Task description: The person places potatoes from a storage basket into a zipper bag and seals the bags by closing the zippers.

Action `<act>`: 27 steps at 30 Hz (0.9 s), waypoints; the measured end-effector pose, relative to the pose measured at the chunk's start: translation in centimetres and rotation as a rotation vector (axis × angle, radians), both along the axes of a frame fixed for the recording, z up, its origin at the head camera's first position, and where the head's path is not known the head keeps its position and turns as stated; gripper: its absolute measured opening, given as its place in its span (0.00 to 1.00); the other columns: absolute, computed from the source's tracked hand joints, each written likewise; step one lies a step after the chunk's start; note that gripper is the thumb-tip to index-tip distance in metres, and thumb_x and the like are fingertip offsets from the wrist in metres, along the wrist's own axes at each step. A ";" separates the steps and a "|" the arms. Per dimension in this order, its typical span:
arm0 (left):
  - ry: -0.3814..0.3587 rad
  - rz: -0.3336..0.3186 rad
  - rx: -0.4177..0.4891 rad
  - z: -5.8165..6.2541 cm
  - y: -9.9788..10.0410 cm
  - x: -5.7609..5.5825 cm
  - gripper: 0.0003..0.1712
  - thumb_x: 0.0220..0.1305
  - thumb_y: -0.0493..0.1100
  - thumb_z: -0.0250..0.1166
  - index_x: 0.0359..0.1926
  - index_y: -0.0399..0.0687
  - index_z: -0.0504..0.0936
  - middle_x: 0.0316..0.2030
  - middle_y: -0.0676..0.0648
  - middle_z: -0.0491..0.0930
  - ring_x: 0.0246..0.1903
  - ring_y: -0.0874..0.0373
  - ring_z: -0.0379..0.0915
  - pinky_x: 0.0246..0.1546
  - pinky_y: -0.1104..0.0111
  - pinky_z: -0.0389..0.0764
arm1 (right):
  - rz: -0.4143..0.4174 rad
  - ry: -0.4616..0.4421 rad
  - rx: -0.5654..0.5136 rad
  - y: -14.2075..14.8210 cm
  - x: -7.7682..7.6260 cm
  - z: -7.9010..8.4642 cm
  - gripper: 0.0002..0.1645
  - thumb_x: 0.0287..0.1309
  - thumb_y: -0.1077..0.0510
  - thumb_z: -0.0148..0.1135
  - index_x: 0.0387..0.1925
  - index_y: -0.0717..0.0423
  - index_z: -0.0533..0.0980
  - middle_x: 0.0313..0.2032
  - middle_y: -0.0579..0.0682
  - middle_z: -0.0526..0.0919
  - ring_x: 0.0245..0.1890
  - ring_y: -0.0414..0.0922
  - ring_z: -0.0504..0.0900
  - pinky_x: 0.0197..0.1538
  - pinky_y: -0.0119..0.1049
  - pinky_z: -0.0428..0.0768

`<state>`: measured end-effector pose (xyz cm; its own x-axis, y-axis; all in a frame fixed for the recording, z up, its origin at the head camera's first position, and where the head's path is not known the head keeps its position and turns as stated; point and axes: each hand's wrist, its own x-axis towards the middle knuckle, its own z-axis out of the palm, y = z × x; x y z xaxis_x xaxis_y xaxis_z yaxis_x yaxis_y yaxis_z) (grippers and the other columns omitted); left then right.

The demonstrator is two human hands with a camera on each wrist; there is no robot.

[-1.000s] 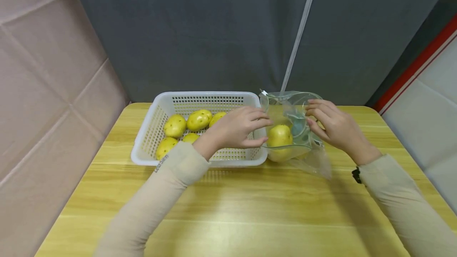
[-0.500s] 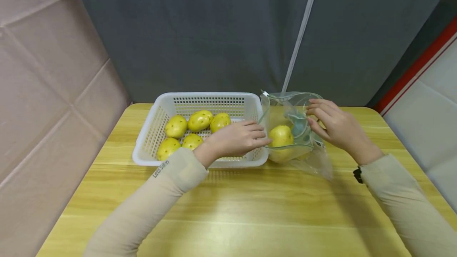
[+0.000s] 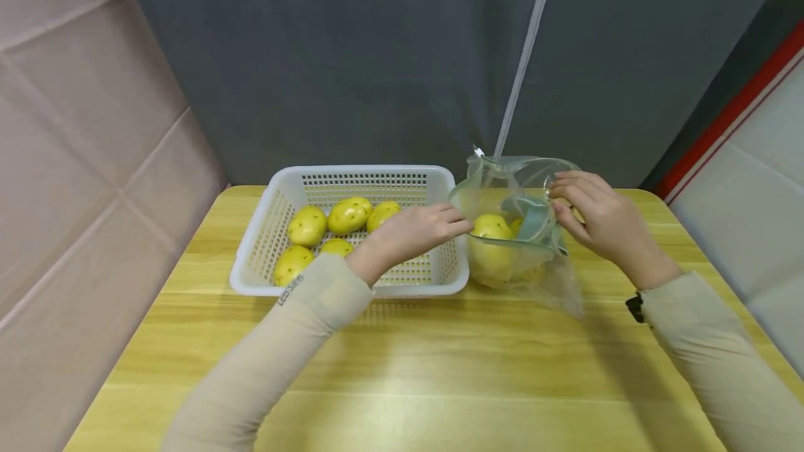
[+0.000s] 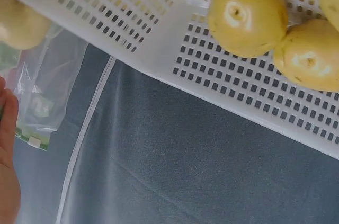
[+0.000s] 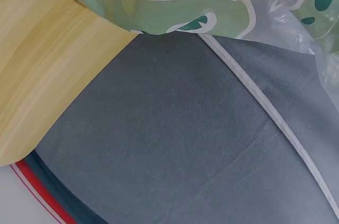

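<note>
A clear zip bag (image 3: pixel 557 283) with a green band at its mouth stands at the right of the basket, mouth gaping upward. Inside it sit yellow potatoes (image 3: pixel 492 257), one large in front and another partly hidden behind. My left hand (image 3: pixel 422 230) reaches over the basket's right end and pinches the near left part of the bag's rim. On the opposite side, my right hand (image 3: pixel 593 218) pinches the right rim between thumb and fingers. The right wrist view has the bag's green printed panel (image 5: pixel 175 9) along its top, with no hand showing there.
A white perforated basket (image 3: pixel 352 170) holds several yellow potatoes (image 3: pixel 350 215), mostly in its left half. Both basket and bag stand on a wooden table (image 3: pixel 440 361). Right behind the table's far edge hangs a grey curtain (image 3: pixel 352 61).
My left hand's fingers, spread by the rim a second ago, have come together on it. The bag's mouth has shifted up and to the right, its front edge lifting. My right hand moved slightly right.
</note>
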<state>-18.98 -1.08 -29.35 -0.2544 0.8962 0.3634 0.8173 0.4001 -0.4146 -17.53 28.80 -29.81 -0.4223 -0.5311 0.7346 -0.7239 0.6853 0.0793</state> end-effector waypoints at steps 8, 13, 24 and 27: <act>-0.062 -0.010 0.152 0.4 0.7 -1.0 0.15 0.64 0.28 0.55 0.47 0.46 0.80 0.44 0.50 0.81 0.45 0.59 0.78 0.43 0.74 0.82 | -0.011 0.070 -0.061 0.4 0.0 0.1 0.33 0.72 0.42 0.41 0.33 0.66 0.80 0.34 0.61 0.83 0.45 0.58 0.79 0.69 0.24 0.62; -0.182 -0.023 0.287 0.5 1.1 -2.0 0.11 0.64 0.32 0.52 0.41 0.42 0.81 0.45 0.46 0.80 0.47 0.55 0.77 0.48 0.71 0.81 | -0.009 0.087 -0.057 0.4 0.1 0.3 0.34 0.72 0.42 0.41 0.32 0.66 0.80 0.34 0.61 0.83 0.43 0.58 0.79 0.65 0.27 0.66; -0.303 0.061 0.307 1.9 1.3 -3.2 0.15 0.65 0.48 0.58 0.44 0.41 0.78 0.49 0.45 0.77 0.52 0.52 0.73 0.45 0.68 0.81 | -0.021 0.128 -0.063 0.4 0.4 1.0 0.35 0.71 0.40 0.41 0.29 0.65 0.80 0.31 0.61 0.83 0.40 0.58 0.80 0.44 0.48 0.75; -0.323 0.077 0.348 2.4 1.3 -3.5 0.17 0.64 0.49 0.59 0.44 0.40 0.78 0.49 0.45 0.77 0.53 0.52 0.73 0.50 0.67 0.80 | -0.034 0.163 -0.094 0.3 0.4 1.3 0.36 0.71 0.39 0.42 0.27 0.65 0.80 0.29 0.62 0.83 0.38 0.58 0.80 0.40 0.52 0.77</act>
<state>-22.49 0.19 -26.92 -0.4647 0.7093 0.5300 0.8446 0.5349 0.0247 -17.09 29.07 -28.48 -0.3104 -0.4447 0.8402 -0.6833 0.7188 0.1280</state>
